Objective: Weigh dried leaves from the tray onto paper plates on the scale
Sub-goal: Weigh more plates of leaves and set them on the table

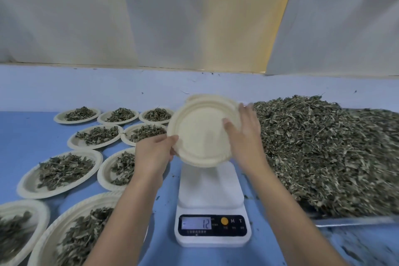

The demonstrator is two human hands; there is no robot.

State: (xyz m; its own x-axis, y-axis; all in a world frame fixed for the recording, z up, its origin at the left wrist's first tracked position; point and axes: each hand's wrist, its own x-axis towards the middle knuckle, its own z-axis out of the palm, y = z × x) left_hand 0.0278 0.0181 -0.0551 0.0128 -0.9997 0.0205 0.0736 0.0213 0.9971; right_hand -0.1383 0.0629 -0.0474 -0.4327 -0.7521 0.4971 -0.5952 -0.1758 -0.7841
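Now, far left: filled plates crowd blue table, well apart from scale.
Left grip clamped on near-left rim of empty plate.
Plate tilted, held between both grips above scale, not touching platform. Several rims showing, likely a stack.
Risk: stuck plates go down as one.
Display reads 12 with platform bare. Risk: false weight unless zeroed.
Right grip pinches right rim, thumb on plate face.
Leaves heaped on tray, just beside right grip.
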